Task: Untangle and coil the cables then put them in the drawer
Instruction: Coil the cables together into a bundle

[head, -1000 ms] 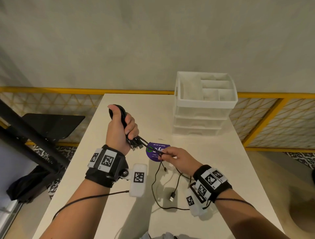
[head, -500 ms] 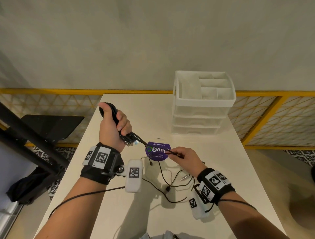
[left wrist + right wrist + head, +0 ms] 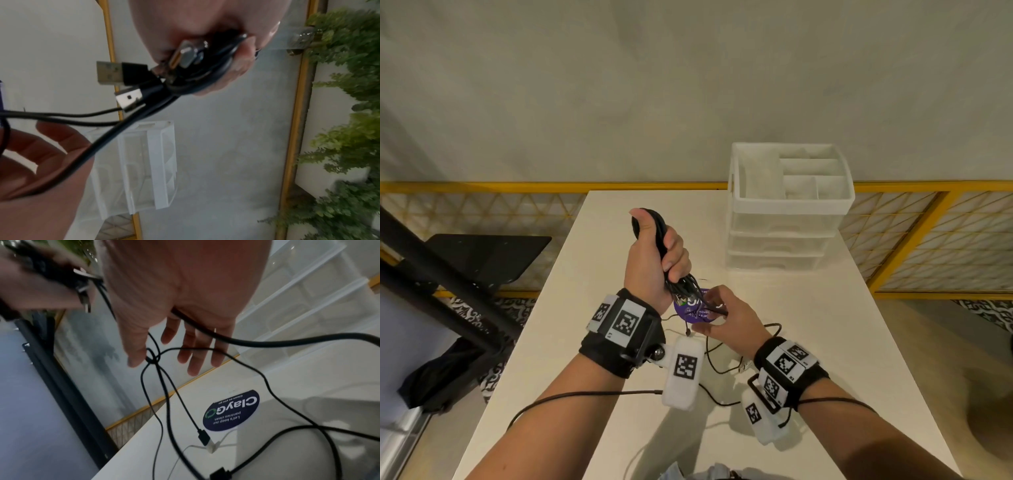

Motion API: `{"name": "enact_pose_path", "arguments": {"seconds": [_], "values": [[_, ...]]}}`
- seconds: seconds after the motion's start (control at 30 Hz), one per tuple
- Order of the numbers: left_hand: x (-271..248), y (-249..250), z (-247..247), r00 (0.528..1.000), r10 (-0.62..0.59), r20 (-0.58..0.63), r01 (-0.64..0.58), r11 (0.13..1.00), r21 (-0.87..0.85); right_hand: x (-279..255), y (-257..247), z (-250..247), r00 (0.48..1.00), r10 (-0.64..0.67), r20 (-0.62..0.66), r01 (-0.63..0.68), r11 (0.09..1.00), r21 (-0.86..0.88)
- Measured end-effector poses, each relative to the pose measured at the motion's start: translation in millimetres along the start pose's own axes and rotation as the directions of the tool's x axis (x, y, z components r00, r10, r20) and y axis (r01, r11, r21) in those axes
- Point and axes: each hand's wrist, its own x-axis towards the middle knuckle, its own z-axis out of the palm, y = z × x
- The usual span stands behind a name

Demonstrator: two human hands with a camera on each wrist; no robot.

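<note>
Left hand point(image 3: 654, 255) is up off the table point(image 3: 825, 342), fist wrapped tight round the coil point(image 3: 659, 228) of black cables. The coil's long axis runs roughly upright through the fist: loop end poking out above the thumb, plugs point(image 3: 117, 84) and loose tails spilling from the bottom.

Those tails are the story. They drop down and toward the person, straight into the right hand point(image 3: 729, 320), which sits just below and beside the left fist. In the right wrist view its fingers point(image 3: 195, 353) are spread and nearly straight, with a thick cable point(image 3: 267, 342) running across the palm and a thin one knotted into a small tangle point(image 3: 153, 357) right at the thumb tip. Whether thumb and finger actually pinch that knot, I can't tell; it reads as loose contact, not a clamp.

So the right hand is the nearer one to the snag, and my read is that the next move has to work that knot free before more length can go onto the coil. The rest of the loose cable trails over the table near the purple sticker point(image 3: 232, 410).

The drawer unit point(image 3: 787, 212) stands well beyond both hands, at the far right of the table. Its top tray shows bare dividers; all three drawers below look closed, contents not visible through the cloudy fronts.
</note>
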Motion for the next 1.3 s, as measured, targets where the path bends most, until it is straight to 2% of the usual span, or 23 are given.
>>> {"name": "enact_pose_path", "arguments": {"seconds": [0.1, 0.23, 0.3, 0.47, 0.6, 0.7, 0.8, 0.87, 0.93, 1.03, 1.17, 1.3], "values": [[-1, 1, 3, 1.0, 0.0, 0.02, -0.001, 1.0, 0.016, 2, 7, 3, 0.999, 0.035, -0.04, -0.036, 0.999, -0.027], [4, 11, -5, 0.999, 0.029, -0.041, -0.027, 0.999, 0.034, 2, 12, -4, 0.995, 0.097, -0.027, -0.088, 0.969, 0.232], [6, 16, -10, 0.996, 0.05, -0.075, -0.049, 0.999, 0.022, 2, 12, -11, 0.991, 0.128, -0.042, -0.112, 0.957, 0.267], [8, 25, -21, 0.987, 0.108, -0.122, -0.105, 0.994, 0.03, 5, 14, -21, 0.98, 0.153, -0.126, -0.13, 0.977, 0.17], [7, 27, -26, 0.981, 0.128, -0.143, -0.124, 0.992, 0.036, 5, 18, -26, 0.986, 0.06, -0.153, -0.073, 0.994, -0.081], [6, 26, -25, 0.982, 0.118, -0.146, -0.117, 0.993, 0.012, 1, 11, -24, 0.973, -0.166, -0.159, 0.156, 0.985, -0.074], [3, 17, -19, 0.986, 0.105, -0.127, -0.1, 0.994, 0.044, -2, -8, -16, 0.963, -0.252, -0.098, 0.258, 0.964, 0.06], [2, 9, -13, 0.989, 0.091, -0.115, -0.083, 0.994, 0.069, 0, -15, -7, 0.965, -0.262, -0.003, 0.262, 0.964, 0.037], [1, 3, -9, 0.992, 0.075, -0.098, -0.068, 0.995, 0.075, 1, -16, 1, 0.973, -0.225, 0.059, 0.225, 0.974, -0.002], [1, 2, -9, 0.995, 0.057, -0.077, -0.052, 0.997, 0.062, 0, -16, 3, 0.989, -0.146, 0.025, 0.143, 0.984, 0.107], [2, -1, -10, 0.997, 0.04, -0.066, -0.036, 0.998, 0.051, -2, -20, 2, 0.976, -0.212, 0.048, 0.207, 0.975, 0.082], [2, 0, -10, 0.997, 0.03, -0.07, -0.024, 0.997, 0.074, -7, -20, 4, 0.982, -0.142, 0.126, 0.125, 0.983, 0.137]]}}
